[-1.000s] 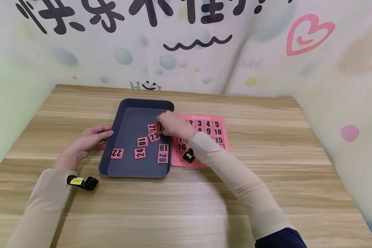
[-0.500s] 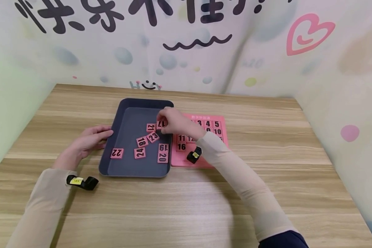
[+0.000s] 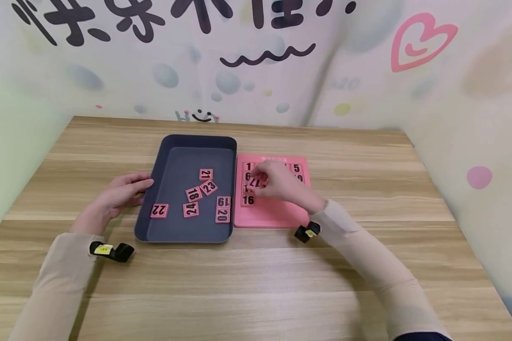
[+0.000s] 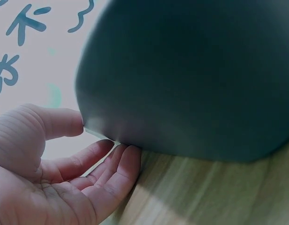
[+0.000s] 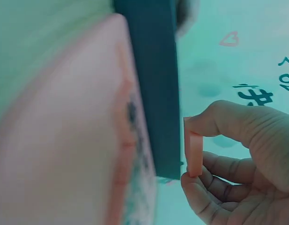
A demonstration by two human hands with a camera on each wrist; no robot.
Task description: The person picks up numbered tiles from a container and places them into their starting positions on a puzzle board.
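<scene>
17 above the board. The fingers of the right hand pinch it by opposite edges, thumb against the others; I see it apart from the board, its numeral upright but slightly tilted, over the left part of the numbered rows. The left hand rests at the tray, its fingers relaxed and touching the outer wall.

Method: I judge the step in hand to be seating 17 in the bare place just right of 16. I would level it, square it to 16's edge, lower it straight and press lightly; a tilted entry could nudge 16. I would keep the left hand light, lest the tray push the board.

Counts: two hands; one tray and one board, side by side on one surface; one tile in the fingers; seven in the tray, namely 18, 19, 20, 21, 22, 23 and 24. The right hand hides part of the board, so I cannot total its tiles.
</scene>
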